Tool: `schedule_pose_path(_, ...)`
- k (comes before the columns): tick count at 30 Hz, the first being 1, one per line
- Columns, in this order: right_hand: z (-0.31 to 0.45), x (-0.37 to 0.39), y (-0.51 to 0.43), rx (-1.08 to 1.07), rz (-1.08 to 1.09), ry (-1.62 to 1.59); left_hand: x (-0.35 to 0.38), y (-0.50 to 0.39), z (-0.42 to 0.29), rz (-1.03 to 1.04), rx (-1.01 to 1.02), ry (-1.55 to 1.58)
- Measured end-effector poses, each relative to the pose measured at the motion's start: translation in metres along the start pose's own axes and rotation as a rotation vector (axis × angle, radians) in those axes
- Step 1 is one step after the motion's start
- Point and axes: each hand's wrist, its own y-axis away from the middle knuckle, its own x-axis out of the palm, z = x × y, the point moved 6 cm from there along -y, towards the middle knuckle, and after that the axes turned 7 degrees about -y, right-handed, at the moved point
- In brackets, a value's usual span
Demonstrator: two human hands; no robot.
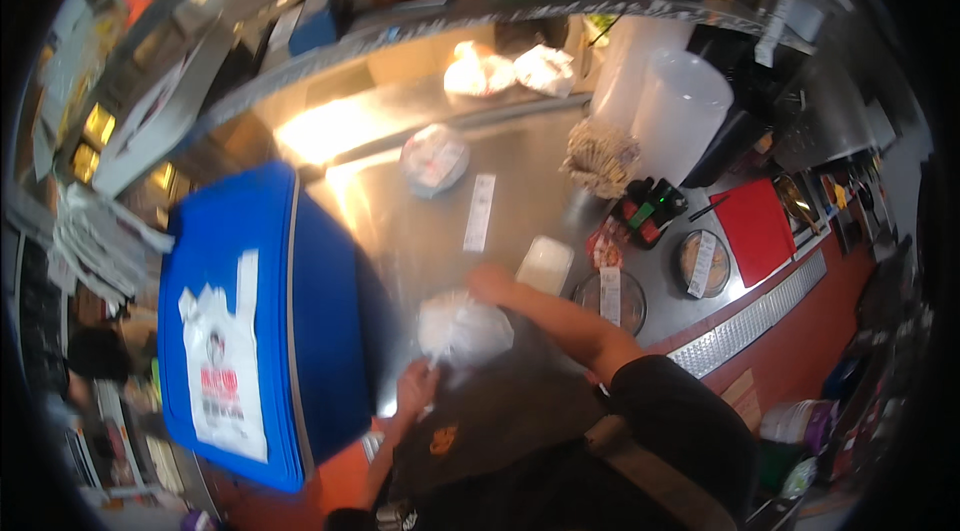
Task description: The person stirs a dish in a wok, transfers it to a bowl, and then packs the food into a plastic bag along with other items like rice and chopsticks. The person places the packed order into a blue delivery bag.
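A whitish plastic bag [463,328], wrapped round something rounded, lies on the steel counter [420,246] just before my body. My left hand [417,387] pinches the bag's near left edge. My right hand [491,285] is at its far right side, blurred; whether its fingers grip the plastic does not show. A white rectangular container [545,266] stands right of my right hand. Farther off, a paper slip with print [479,213] lies flat beside a round wrapped container [435,160]. Under my right forearm's far side sits a round lidded container [632,303] bearing a slip.
A large blue box [330,328] with a white bag on top stands at left. At right are a bundle of wooden chopsticks [600,158], tall translucent containers [684,107], a red sheet [754,232] and another round container [716,272]. A shelf [420,32] spans the far side.
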Motion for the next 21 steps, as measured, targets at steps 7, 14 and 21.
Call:
schedule_pose_path(7,0.016,-0.007,0.083,0.170,-0.080,-0.596,0.005,-0.035,0.029,-0.084,-0.322,1.231)
schedule_pose_path(14,0.050,0.012,0.098,0.423,-0.037,-2.181,0.010,-0.038,-0.019,-0.067,-0.578,1.918)
schedule_pose_path(21,0.026,0.027,0.098,0.711,-0.097,-2.012,0.035,-0.043,0.018,-0.083,-0.881,1.842)
